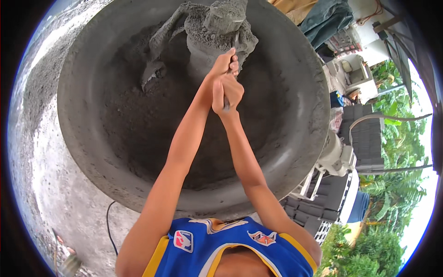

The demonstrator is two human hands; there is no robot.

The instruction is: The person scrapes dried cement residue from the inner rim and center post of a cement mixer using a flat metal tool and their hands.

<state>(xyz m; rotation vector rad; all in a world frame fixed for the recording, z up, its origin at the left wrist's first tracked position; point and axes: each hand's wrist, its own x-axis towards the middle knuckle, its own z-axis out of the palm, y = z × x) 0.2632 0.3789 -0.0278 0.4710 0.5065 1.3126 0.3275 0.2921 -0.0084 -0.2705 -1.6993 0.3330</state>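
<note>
Both arms reach out over a large round grey mixer pan crusted with cement. My left hand is closed around a thin tool handle, and just below it my right hand grips the same handle, whose butt end pokes out under the fist. Beyond the left hand the tool's narrow shaft meets the cement-caked central hub of the mixer; its working end I cannot make out. From the hub a mixing arm curves down to a paddle at the left. Dark, crumbly residue coats the pan's floor.
A motor housing juts from the pan's right side. Stacked grey blocks, a blue drum and a curved pipe stand further right. Sandy material and a black cable lie on the left.
</note>
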